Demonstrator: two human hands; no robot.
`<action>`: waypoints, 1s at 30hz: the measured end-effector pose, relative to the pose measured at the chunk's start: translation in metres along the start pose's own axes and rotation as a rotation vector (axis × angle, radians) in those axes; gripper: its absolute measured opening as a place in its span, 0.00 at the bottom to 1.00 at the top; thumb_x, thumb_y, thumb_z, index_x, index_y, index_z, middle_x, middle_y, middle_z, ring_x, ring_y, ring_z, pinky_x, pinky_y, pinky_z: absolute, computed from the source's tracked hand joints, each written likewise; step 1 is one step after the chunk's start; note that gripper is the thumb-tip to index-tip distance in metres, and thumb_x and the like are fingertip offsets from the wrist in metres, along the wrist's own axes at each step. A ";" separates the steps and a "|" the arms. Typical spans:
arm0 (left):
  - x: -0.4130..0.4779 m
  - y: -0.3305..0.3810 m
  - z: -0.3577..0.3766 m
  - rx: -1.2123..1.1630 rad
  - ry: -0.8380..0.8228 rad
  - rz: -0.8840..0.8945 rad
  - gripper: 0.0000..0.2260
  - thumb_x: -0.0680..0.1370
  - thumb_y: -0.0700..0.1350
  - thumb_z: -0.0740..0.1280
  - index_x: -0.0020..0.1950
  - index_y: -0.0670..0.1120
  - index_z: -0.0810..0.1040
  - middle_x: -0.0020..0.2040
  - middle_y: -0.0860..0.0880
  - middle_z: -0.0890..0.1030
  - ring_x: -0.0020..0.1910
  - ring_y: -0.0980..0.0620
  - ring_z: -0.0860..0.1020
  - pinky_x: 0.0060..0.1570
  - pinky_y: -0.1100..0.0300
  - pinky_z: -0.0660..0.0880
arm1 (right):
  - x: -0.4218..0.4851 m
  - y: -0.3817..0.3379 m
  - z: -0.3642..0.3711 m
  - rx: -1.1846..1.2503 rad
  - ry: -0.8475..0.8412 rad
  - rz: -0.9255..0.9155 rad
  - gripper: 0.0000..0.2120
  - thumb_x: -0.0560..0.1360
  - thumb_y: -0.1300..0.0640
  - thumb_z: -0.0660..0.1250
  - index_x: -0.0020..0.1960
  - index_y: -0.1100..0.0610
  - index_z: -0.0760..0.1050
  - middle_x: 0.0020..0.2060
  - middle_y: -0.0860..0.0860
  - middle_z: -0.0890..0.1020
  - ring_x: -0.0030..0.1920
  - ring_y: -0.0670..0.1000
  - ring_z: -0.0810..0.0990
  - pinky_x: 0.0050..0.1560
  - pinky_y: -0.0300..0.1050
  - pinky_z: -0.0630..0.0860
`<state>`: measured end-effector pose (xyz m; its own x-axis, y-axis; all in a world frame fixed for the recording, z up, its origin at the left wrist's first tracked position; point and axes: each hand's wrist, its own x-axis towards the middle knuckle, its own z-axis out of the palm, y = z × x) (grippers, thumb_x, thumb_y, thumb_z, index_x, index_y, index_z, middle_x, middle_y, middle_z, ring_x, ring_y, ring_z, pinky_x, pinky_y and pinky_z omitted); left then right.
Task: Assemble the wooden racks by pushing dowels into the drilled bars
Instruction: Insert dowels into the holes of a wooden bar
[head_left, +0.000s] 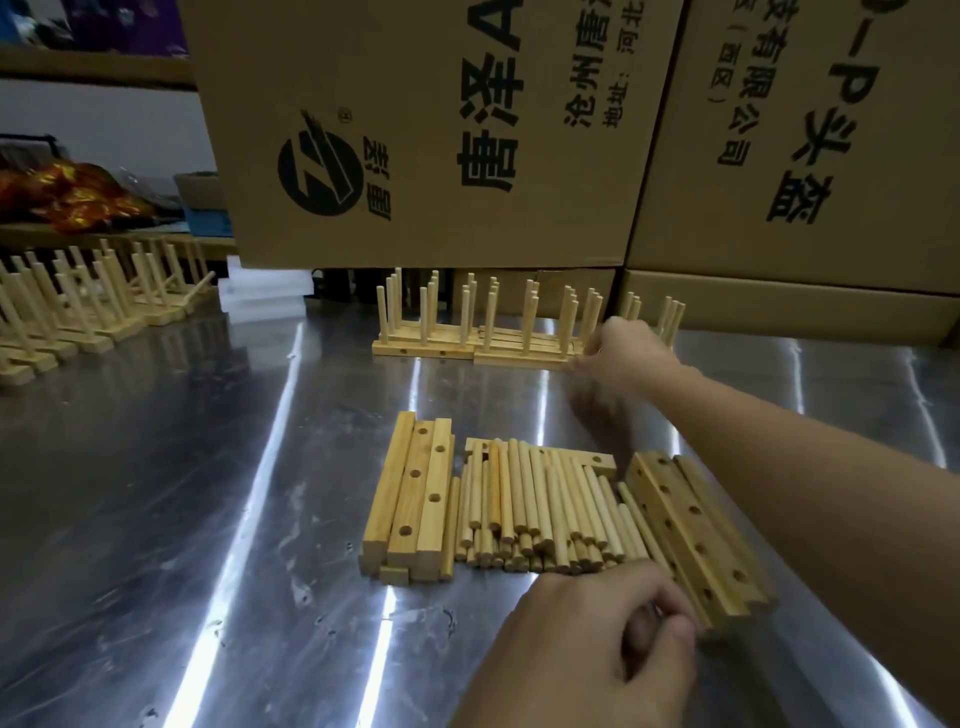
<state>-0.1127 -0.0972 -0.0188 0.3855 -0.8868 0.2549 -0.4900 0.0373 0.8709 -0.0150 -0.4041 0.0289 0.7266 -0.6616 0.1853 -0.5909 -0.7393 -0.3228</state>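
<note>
- Reaching far, the right hand (621, 345) is clamping its fingers on the finished rack (519, 358), at its right end.
- Nearer, the left hand (592, 644) is curling by the drilled bars (691, 525), can't tell what it's gripping.
- The dowels (540, 499) are lying just left of those.

Printed cardboard boxes (426, 130) stacked along far side of steel table (156, 493); white blocks (265, 296), shiny orange wrappers (78, 195) far left.

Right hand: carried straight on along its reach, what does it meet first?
The right hand would likely meet the assembled rack at its fingertips first, among its upright dowels; depth is unclear.
</note>
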 end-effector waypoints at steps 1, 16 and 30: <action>0.000 0.000 0.000 0.002 0.004 0.004 0.06 0.78 0.57 0.65 0.49 0.58 0.79 0.33 0.56 0.77 0.34 0.59 0.75 0.38 0.65 0.69 | -0.011 0.004 -0.007 0.037 0.022 -0.007 0.12 0.81 0.45 0.72 0.48 0.53 0.82 0.40 0.50 0.83 0.40 0.51 0.83 0.35 0.46 0.76; -0.011 0.008 0.000 0.053 0.111 0.039 0.07 0.84 0.48 0.68 0.48 0.55 0.83 0.33 0.49 0.80 0.36 0.49 0.79 0.40 0.57 0.74 | -0.222 0.087 -0.031 0.216 0.105 0.081 0.21 0.79 0.34 0.68 0.39 0.51 0.77 0.30 0.46 0.81 0.36 0.47 0.80 0.34 0.47 0.71; -0.015 0.007 0.002 0.051 0.146 0.047 0.08 0.85 0.48 0.68 0.48 0.57 0.83 0.32 0.46 0.80 0.36 0.43 0.78 0.37 0.57 0.73 | -0.234 0.098 -0.035 0.115 0.269 0.094 0.14 0.76 0.34 0.66 0.54 0.41 0.71 0.39 0.41 0.80 0.41 0.41 0.77 0.34 0.45 0.69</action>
<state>-0.1235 -0.0850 -0.0176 0.4692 -0.8080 0.3562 -0.5477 0.0502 0.8352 -0.2548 -0.3259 -0.0133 0.5428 -0.7470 0.3839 -0.5961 -0.6646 -0.4505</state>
